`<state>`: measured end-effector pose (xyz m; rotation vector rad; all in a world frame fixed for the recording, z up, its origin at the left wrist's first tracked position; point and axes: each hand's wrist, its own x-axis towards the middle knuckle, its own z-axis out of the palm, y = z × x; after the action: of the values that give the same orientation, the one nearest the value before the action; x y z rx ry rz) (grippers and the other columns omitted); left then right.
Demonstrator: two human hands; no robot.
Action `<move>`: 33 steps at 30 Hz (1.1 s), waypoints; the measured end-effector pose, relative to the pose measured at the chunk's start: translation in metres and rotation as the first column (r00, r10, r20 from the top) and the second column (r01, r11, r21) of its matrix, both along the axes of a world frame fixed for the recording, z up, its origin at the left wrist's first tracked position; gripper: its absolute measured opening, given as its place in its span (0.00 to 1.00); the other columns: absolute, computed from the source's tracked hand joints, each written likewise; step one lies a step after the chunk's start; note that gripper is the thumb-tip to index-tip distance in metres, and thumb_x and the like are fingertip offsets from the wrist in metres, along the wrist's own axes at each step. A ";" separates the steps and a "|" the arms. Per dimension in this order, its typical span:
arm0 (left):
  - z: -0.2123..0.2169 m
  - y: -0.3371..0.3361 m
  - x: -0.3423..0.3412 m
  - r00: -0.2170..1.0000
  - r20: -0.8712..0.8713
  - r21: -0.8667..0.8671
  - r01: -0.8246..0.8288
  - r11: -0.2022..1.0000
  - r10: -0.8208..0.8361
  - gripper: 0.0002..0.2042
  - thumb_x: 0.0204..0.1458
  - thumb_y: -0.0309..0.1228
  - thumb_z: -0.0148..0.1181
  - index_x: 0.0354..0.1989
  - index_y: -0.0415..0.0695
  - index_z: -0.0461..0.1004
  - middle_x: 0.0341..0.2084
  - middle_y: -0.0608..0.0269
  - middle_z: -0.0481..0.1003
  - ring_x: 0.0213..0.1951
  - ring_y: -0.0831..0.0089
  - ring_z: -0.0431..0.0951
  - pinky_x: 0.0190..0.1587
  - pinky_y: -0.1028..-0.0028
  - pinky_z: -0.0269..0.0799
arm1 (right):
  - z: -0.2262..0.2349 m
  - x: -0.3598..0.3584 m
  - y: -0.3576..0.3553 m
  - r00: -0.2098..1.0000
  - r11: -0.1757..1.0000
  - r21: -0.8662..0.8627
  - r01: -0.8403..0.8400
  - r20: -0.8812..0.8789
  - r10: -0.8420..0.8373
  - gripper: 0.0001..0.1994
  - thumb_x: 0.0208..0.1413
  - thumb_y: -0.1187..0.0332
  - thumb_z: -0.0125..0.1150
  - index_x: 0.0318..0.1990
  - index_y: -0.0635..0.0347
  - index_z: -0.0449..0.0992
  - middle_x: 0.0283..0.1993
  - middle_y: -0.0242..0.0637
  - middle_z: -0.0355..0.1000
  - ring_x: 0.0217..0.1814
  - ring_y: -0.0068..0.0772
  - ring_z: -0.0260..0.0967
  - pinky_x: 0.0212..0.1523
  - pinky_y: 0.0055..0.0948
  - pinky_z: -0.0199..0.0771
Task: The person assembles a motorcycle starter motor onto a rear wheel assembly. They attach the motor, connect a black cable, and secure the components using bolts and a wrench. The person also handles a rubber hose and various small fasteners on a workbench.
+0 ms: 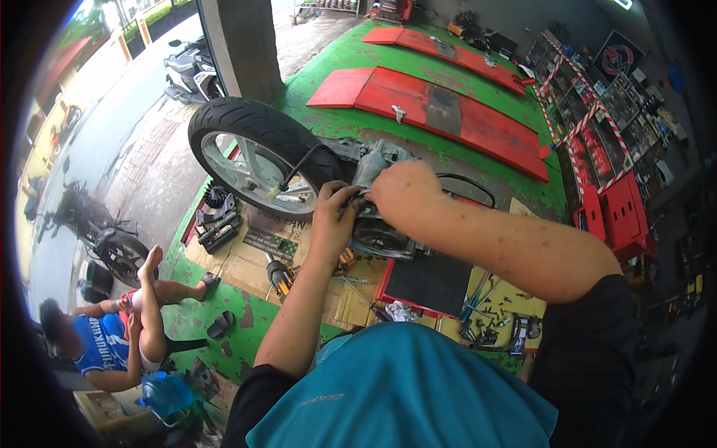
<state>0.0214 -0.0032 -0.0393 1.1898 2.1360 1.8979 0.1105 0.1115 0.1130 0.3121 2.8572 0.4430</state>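
One wheel (258, 153) lies on the floor; beyond it two red ramps (441, 112), one scooter (193, 71); left of it one motorcycle (97, 231), one seated person (112, 336), one sandal (221, 324); two hands (407, 190) at its engine (373, 224)

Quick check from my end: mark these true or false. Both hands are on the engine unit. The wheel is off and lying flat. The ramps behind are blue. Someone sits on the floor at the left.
Both hands on the engine unit: true; the left hand and right hand meet on the engine unit.
Wheel lying flat: false; the wheel stands upright.
Ramps blue: false; the ramps are red.
Someone sits at left: true; a person.
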 end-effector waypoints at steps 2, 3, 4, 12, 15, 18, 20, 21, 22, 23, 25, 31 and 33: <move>0.002 -0.002 -0.005 0.980 0.184 0.074 0.059 0.995 -0.072 0.08 0.62 0.19 0.60 0.48 0.34 0.79 0.50 0.57 0.74 0.48 0.68 0.82 0.50 0.72 0.78 | 0.014 -0.012 0.013 0.983 0.981 0.053 -0.185 0.004 0.185 0.18 0.65 0.49 0.59 0.37 0.52 0.87 0.37 0.39 0.84 0.41 0.42 0.84 0.39 0.44 0.81; 0.004 -0.002 -0.004 0.977 0.202 0.079 0.053 0.995 -0.068 0.07 0.61 0.20 0.62 0.47 0.34 0.80 0.49 0.56 0.75 0.47 0.68 0.82 0.50 0.70 0.78 | 0.024 -0.018 0.022 0.964 0.961 0.083 -0.265 0.011 0.266 0.23 0.66 0.45 0.57 0.36 0.54 0.87 0.34 0.41 0.83 0.38 0.45 0.83 0.40 0.46 0.81; 0.006 -0.002 -0.004 0.973 0.220 0.083 0.046 0.996 -0.063 0.07 0.61 0.21 0.64 0.45 0.33 0.80 0.49 0.56 0.75 0.45 0.67 0.83 0.50 0.69 0.79 | 0.027 -0.024 0.033 0.953 0.951 0.064 -0.302 0.024 0.301 0.24 0.65 0.43 0.57 0.36 0.54 0.87 0.33 0.42 0.83 0.38 0.47 0.83 0.40 0.47 0.81; 0.005 0.001 -0.004 0.985 0.170 -0.005 -0.011 1.000 0.012 0.09 0.57 0.26 0.71 0.41 0.33 0.81 0.43 0.55 0.77 0.42 0.65 0.84 0.45 0.69 0.79 | 0.004 -0.056 0.101 0.856 0.854 -0.073 -0.515 0.001 0.516 0.27 0.66 0.39 0.54 0.39 0.54 0.84 0.35 0.40 0.80 0.47 0.47 0.77 0.52 0.48 0.74; 0.009 0.005 -0.002 0.976 0.215 -0.009 -0.034 0.999 0.035 0.09 0.56 0.27 0.72 0.39 0.33 0.81 0.42 0.55 0.78 0.41 0.65 0.83 0.44 0.69 0.79 | -0.013 -0.064 0.113 0.785 0.785 -0.025 -0.619 -0.060 0.617 0.26 0.66 0.39 0.53 0.41 0.53 0.84 0.38 0.38 0.80 0.52 0.43 0.74 0.58 0.46 0.70; 0.014 0.002 0.000 0.979 0.195 -0.039 -0.054 0.998 0.061 0.09 0.55 0.28 0.73 0.37 0.34 0.82 0.43 0.55 0.78 0.42 0.64 0.83 0.44 0.68 0.78 | -0.016 -0.073 0.115 0.744 0.746 -0.009 -0.666 -0.079 0.664 0.27 0.66 0.39 0.53 0.41 0.53 0.84 0.39 0.37 0.80 0.53 0.42 0.74 0.59 0.45 0.69; 0.014 0.000 0.000 0.986 0.136 -0.056 -0.090 0.994 0.097 0.10 0.54 0.29 0.74 0.35 0.34 0.83 0.43 0.55 0.79 0.43 0.62 0.82 0.44 0.67 0.78 | -0.007 -0.077 0.109 0.770 0.770 -0.023 -0.638 0.006 0.638 0.27 0.66 0.39 0.53 0.41 0.54 0.84 0.39 0.38 0.81 0.53 0.43 0.75 0.59 0.45 0.70; 0.012 0.001 0.000 0.987 0.118 -0.048 -0.100 0.994 0.105 0.10 0.53 0.29 0.74 0.34 0.34 0.83 0.43 0.54 0.79 0.44 0.62 0.82 0.44 0.66 0.78 | 0.006 -0.077 0.100 0.802 0.807 -0.034 -0.590 0.094 0.590 0.27 0.66 0.38 0.53 0.42 0.54 0.85 0.39 0.38 0.81 0.52 0.44 0.75 0.59 0.45 0.70; 0.010 0.001 0.001 0.989 0.099 -0.040 -0.110 0.993 0.113 0.10 0.53 0.29 0.74 0.34 0.34 0.83 0.43 0.54 0.79 0.44 0.61 0.82 0.44 0.65 0.78 | 0.014 -0.076 0.094 0.824 0.841 -0.040 -0.539 0.183 0.536 0.27 0.66 0.38 0.53 0.42 0.54 0.85 0.39 0.39 0.81 0.52 0.45 0.76 0.59 0.45 0.70; 0.009 0.002 0.002 0.990 0.078 -0.032 -0.115 0.993 0.117 0.10 0.52 0.29 0.75 0.33 0.34 0.83 0.44 0.54 0.79 0.44 0.60 0.81 0.45 0.65 0.78 | 0.015 -0.074 0.094 0.829 0.846 -0.039 -0.532 0.178 0.530 0.28 0.65 0.38 0.53 0.42 0.54 0.85 0.38 0.40 0.81 0.51 0.46 0.77 0.59 0.46 0.71; 0.010 0.001 0.002 0.989 0.088 -0.046 -0.118 0.992 0.122 0.10 0.52 0.30 0.75 0.33 0.34 0.83 0.44 0.53 0.79 0.45 0.59 0.81 0.45 0.64 0.78 | 0.013 -0.069 0.095 0.839 0.854 -0.039 -0.519 0.170 0.517 0.28 0.65 0.37 0.54 0.40 0.54 0.85 0.38 0.42 0.81 0.49 0.49 0.78 0.57 0.48 0.72; 0.011 0.003 0.001 0.989 0.044 -0.101 -0.136 0.986 0.141 0.11 0.52 0.31 0.75 0.33 0.35 0.83 0.45 0.51 0.79 0.44 0.56 0.81 0.46 0.64 0.76 | 0.006 -0.069 0.094 0.885 0.888 -0.155 -0.432 0.117 0.451 0.32 0.63 0.35 0.55 0.30 0.57 0.85 0.31 0.46 0.79 0.40 0.55 0.78 0.45 0.52 0.77; 0.010 0.006 0.001 0.988 0.037 -0.098 -0.143 0.985 0.147 0.11 0.52 0.31 0.75 0.33 0.34 0.83 0.45 0.51 0.78 0.43 0.56 0.81 0.46 0.64 0.76 | 0.002 -0.069 0.098 0.885 0.874 -0.235 -0.426 0.093 0.456 0.32 0.63 0.35 0.55 0.29 0.58 0.84 0.29 0.47 0.78 0.37 0.55 0.78 0.42 0.51 0.77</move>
<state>0.0224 0.0023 -0.0295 0.9911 2.3190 1.8331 0.0416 0.2095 0.1152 -0.4091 2.7807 0.2239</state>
